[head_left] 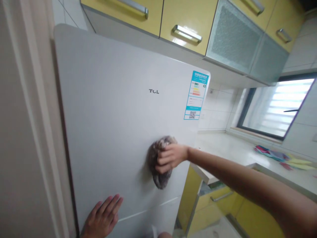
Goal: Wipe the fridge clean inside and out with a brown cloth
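Facing pale fridge door (106, 109); yellow cabinets (190, 15) overhead, window (279, 105) beyond.

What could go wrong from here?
The right hand grips a bunched cloth below and left of the energy label; a wide swipe might catch the label's edge. The left hand appears flat against the refrigerator door, so it could leave smudges.

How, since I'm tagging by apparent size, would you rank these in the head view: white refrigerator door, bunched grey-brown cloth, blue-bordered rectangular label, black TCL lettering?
1. Refrigerator door
2. Cloth and label: too close to rank; the right hand hides part of the cloth
3. Lettering
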Demonstrator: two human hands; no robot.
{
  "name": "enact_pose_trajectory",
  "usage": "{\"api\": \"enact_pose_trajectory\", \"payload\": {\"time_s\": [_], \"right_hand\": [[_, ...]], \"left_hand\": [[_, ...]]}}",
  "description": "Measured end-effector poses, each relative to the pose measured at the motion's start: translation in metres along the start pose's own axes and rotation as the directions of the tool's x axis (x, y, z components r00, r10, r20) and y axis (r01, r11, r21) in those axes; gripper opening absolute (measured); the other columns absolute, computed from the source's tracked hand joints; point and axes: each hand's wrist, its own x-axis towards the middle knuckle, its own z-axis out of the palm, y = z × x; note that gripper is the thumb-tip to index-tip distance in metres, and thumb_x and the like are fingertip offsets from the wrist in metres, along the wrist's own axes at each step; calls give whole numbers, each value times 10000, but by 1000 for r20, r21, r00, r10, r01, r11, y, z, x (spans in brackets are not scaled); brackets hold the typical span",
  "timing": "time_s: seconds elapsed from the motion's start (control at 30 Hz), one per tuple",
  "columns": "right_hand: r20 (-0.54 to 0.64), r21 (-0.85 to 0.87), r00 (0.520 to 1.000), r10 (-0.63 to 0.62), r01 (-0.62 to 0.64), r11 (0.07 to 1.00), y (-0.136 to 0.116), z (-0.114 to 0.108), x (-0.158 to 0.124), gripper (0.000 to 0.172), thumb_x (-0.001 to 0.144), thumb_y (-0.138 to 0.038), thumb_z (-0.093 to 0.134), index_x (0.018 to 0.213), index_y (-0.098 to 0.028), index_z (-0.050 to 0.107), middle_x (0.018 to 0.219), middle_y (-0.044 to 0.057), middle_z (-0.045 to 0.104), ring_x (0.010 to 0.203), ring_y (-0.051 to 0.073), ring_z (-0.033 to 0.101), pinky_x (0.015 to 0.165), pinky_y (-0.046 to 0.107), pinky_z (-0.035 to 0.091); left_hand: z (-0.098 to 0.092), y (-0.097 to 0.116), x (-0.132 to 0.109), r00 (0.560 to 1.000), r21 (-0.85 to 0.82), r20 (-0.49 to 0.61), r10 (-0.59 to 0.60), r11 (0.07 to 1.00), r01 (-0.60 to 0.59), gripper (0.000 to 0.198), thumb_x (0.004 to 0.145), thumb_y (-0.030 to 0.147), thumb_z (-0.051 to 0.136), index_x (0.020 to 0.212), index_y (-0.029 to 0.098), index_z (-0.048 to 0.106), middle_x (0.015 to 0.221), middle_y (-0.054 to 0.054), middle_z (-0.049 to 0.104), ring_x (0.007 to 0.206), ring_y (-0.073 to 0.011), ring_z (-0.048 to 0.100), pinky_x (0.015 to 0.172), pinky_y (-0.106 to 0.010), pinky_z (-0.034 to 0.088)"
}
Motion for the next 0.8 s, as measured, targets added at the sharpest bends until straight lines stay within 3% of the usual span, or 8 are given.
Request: {"api": "enact_pose_trajectory", "payload": {"time_s": [0.07,0.2,0.3,0.37,0.43,0.63,0.7,0.8], "right_hand": [[-14,-150,944,330,-328,932,63,-37,-31,291,1055,-536,598,1242,-371,749,1003,19,660,918,172,580,819,359,457],[-504,-292,435,747,-899,327,172,-94,-88,1019,884,-937,341,1263,-93,769,1125,213,671,1043,322,601,876,527,444],[-717,-139,93,690,-990,-11,178,-89,-108,1008,833,-922,425,1269,-72,745,1150,263,650,1049,345,597,848,515,447],[-755,-93,29,655,-994,-63,131,-62,-106,940,810,-896,507,1265,-105,732,1114,251,642,1019,351,590,830,511,464],[-734,-154,143,663,-987,42,50,-23,-97,887,780,-902,522,1202,-150,734,1012,206,627,932,351,586,775,522,470],[-76,-137,695,715,-718,683,-182,53,-70,247,871,-424,672,1079,-302,728,880,42,582,754,219,534,668,376,397],[67,-48,803,593,-591,806,-196,48,-66,193,904,-320,659,1088,-311,720,870,16,582,751,184,519,660,354,365],[154,22,885,439,-447,894,-154,18,-75,143,961,-277,642,1083,-310,710,853,-4,581,757,159,497,672,340,331]], "left_hand": [[1,1,-2,1000,3,-1,-6,1000,6,753,994,440,610,1698,359,354,1800,70,272,1695,-147,160,1408,-399,44],[2,2,-2,1000,4,-11,0,1000,0,750,998,432,607,1698,353,348,1794,68,275,1691,-136,169,1408,-409,46],[1,2,-2,1000,4,-12,-21,1000,21,739,1003,435,604,1694,364,351,1791,81,280,1690,-129,172,1409,-410,46],[2,2,-2,1000,6,-11,-21,1000,22,736,1003,439,606,1691,374,355,1791,87,279,1690,-127,170,1409,-411,44],[3,2,-3,1000,9,-11,-14,1000,14,735,1001,441,611,1689,375,361,1791,86,280,1689,-127,171,1409,-413,43],[-1,2,3,1000,3,-19,-5,1000,5,727,1011,414,609,1691,367,357,1805,78,262,1690,-125,163,1404,-411,37],[-4,3,6,1000,-1,-10,-4,1000,4,717,1015,395,608,1687,372,363,1809,73,255,1691,-125,157,1400,-411,32],[-6,3,5,1000,-14,9,-6,1000,6,702,1013,383,616,1678,363,389,1813,62,250,1693,-139,156,1398,-421,26]]}}
